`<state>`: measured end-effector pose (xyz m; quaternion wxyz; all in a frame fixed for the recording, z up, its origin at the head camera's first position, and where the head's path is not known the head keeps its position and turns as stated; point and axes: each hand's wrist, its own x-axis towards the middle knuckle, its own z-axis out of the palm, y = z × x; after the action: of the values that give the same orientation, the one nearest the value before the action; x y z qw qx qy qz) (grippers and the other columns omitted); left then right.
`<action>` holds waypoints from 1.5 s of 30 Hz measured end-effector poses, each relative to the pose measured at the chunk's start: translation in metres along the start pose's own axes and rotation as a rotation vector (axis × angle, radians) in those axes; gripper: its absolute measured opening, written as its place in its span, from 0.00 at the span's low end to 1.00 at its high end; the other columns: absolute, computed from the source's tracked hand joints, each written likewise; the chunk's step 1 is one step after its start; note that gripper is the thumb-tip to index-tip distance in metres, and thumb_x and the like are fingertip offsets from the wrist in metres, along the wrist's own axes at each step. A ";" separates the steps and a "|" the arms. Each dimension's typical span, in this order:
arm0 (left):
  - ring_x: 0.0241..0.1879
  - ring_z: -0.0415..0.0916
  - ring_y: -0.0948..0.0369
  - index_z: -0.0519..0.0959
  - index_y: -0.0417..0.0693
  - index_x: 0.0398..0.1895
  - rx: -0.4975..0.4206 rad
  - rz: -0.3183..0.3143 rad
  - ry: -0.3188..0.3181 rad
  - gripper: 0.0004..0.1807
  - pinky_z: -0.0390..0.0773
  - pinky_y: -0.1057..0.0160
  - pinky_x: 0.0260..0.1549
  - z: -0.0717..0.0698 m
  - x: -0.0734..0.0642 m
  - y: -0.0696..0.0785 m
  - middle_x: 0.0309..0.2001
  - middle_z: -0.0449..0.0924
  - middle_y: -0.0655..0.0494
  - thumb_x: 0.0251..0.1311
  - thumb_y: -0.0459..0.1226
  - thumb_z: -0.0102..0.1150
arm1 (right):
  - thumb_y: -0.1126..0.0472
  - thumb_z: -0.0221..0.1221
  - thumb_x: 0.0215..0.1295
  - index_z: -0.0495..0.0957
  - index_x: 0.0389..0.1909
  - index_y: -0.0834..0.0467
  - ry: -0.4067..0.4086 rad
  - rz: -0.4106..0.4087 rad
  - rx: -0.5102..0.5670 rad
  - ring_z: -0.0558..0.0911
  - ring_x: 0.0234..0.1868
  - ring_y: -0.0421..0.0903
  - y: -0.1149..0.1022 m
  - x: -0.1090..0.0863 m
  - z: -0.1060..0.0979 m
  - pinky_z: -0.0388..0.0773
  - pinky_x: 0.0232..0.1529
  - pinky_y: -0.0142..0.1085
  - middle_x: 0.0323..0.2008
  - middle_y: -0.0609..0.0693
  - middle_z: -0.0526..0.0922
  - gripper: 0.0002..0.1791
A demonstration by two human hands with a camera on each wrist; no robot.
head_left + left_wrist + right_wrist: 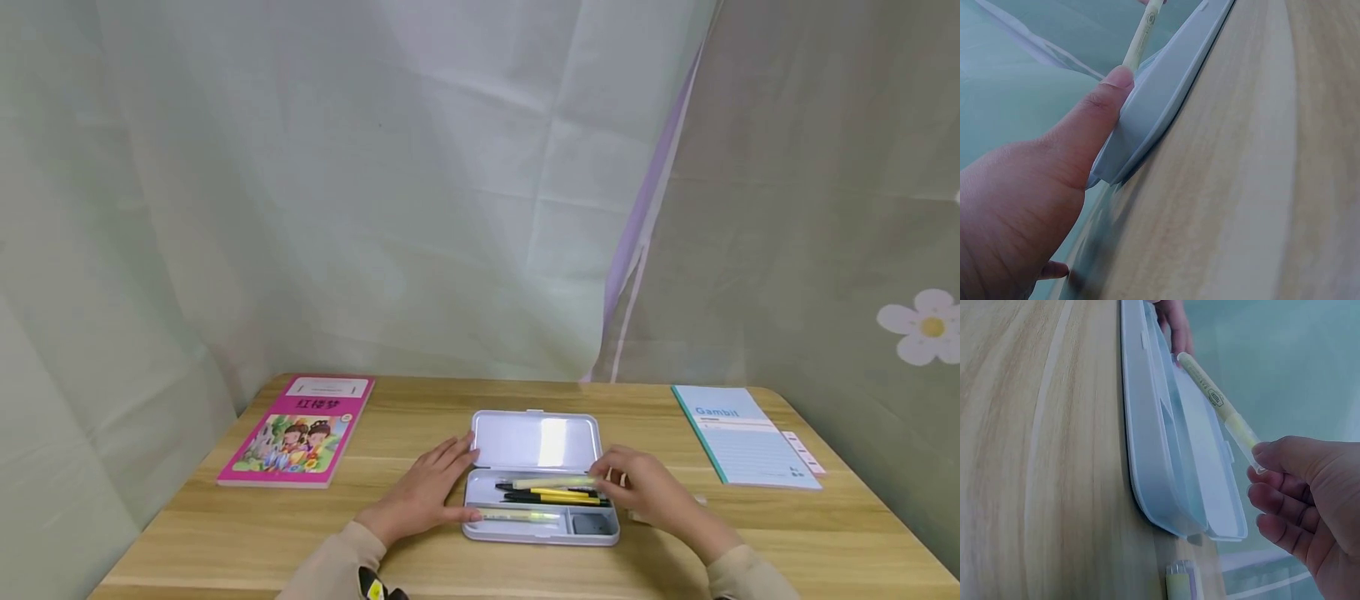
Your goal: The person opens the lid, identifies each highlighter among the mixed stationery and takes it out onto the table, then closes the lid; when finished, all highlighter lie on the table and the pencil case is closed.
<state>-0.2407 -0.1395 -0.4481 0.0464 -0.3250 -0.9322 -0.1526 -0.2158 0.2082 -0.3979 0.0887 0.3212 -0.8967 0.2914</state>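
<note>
An open white pencil case (542, 537) lies on the table with its lid (517, 437) folded back. My right hand (645, 487) pinches a pale yellow highlighter (1210, 394) by its clear-capped end, over the rear compartment. Below it lie black and yellow pens (558, 498). A second pale yellow highlighter (517, 516) is in the front compartment, beside a dark grey block (590, 523) in the small right section. My left hand (423, 492) rests at the case's left side, fingers extended near the lid and thumb at the front compartment's rim.
A pink picture-covered book (296, 433) lies at the table's left. On the right is a light blue notebook (750, 437) with a pink-and-white strip (804, 452) beside it. A small item with a pale yellow front (1179, 586) lies right of the case. Curtains hang behind.
</note>
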 end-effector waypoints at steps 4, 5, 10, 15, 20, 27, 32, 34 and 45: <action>0.73 0.53 0.44 0.60 0.48 0.72 -0.003 -0.005 0.000 0.49 0.59 0.43 0.70 0.000 0.000 0.000 0.77 0.49 0.50 0.54 0.68 0.52 | 0.67 0.62 0.60 0.81 0.33 0.55 0.026 -0.029 0.005 0.71 0.28 0.26 0.002 -0.005 -0.004 0.73 0.24 0.25 0.30 0.41 0.79 0.04; 0.73 0.53 0.44 0.60 0.48 0.72 -0.003 -0.006 0.001 0.49 0.59 0.43 0.70 0.000 0.000 0.000 0.77 0.50 0.50 0.54 0.68 0.52 | 0.67 0.62 0.61 0.81 0.33 0.56 0.034 -0.034 0.006 0.71 0.28 0.26 0.002 -0.006 -0.005 0.73 0.24 0.25 0.30 0.42 0.80 0.03; 0.73 0.53 0.43 0.60 0.47 0.72 -0.002 0.000 0.003 0.49 0.59 0.42 0.70 -0.001 0.001 0.001 0.77 0.50 0.49 0.54 0.67 0.53 | 0.68 0.62 0.59 0.82 0.33 0.57 0.074 -0.043 -0.001 0.71 0.28 0.25 0.004 -0.013 -0.009 0.73 0.23 0.25 0.29 0.42 0.80 0.04; 0.73 0.52 0.43 0.60 0.47 0.72 -0.009 0.002 -0.001 0.49 0.59 0.42 0.70 -0.002 0.001 0.001 0.77 0.49 0.49 0.55 0.67 0.53 | 0.67 0.63 0.59 0.81 0.32 0.54 0.100 -0.041 -0.012 0.70 0.28 0.25 0.008 -0.021 -0.014 0.71 0.22 0.24 0.28 0.40 0.78 0.05; 0.73 0.52 0.43 0.60 0.46 0.72 -0.003 0.003 -0.001 0.49 0.59 0.42 0.70 -0.002 0.002 0.001 0.77 0.49 0.49 0.55 0.67 0.53 | 0.67 0.64 0.58 0.81 0.32 0.52 0.126 -0.038 -0.035 0.70 0.27 0.25 0.012 -0.027 -0.019 0.70 0.22 0.24 0.27 0.39 0.77 0.06; 0.73 0.52 0.43 0.60 0.46 0.72 -0.004 0.003 -0.003 0.49 0.59 0.42 0.70 -0.001 0.001 0.000 0.77 0.49 0.49 0.55 0.68 0.52 | 0.67 0.64 0.58 0.81 0.32 0.51 0.136 -0.003 -0.067 0.69 0.27 0.24 0.012 -0.036 -0.025 0.70 0.22 0.24 0.27 0.36 0.77 0.06; 0.74 0.52 0.44 0.60 0.47 0.72 -0.007 -0.001 -0.006 0.49 0.59 0.42 0.70 -0.002 0.001 0.000 0.77 0.49 0.49 0.55 0.67 0.52 | 0.67 0.63 0.58 0.81 0.33 0.51 0.143 -0.011 -0.054 0.69 0.27 0.25 0.013 -0.041 -0.029 0.71 0.22 0.25 0.28 0.36 0.77 0.07; 0.74 0.52 0.44 0.60 0.47 0.72 -0.007 0.000 -0.006 0.49 0.59 0.42 0.70 -0.002 0.001 0.000 0.77 0.49 0.49 0.55 0.67 0.52 | 0.67 0.63 0.58 0.81 0.33 0.51 0.145 -0.014 -0.045 0.70 0.27 0.25 0.013 -0.043 -0.031 0.71 0.21 0.25 0.28 0.37 0.78 0.07; 0.74 0.52 0.45 0.59 0.48 0.73 -0.009 -0.004 -0.005 0.49 0.58 0.43 0.70 -0.001 0.000 0.000 0.77 0.49 0.50 0.55 0.68 0.52 | 0.70 0.65 0.55 0.81 0.33 0.53 0.165 -0.008 -0.067 0.69 0.27 0.25 0.019 -0.061 -0.037 0.69 0.20 0.25 0.29 0.38 0.78 0.09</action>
<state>-0.2404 -0.1398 -0.4467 0.0421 -0.3237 -0.9323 -0.1559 -0.1820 0.2737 -0.3974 0.1741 0.2963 -0.8943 0.2866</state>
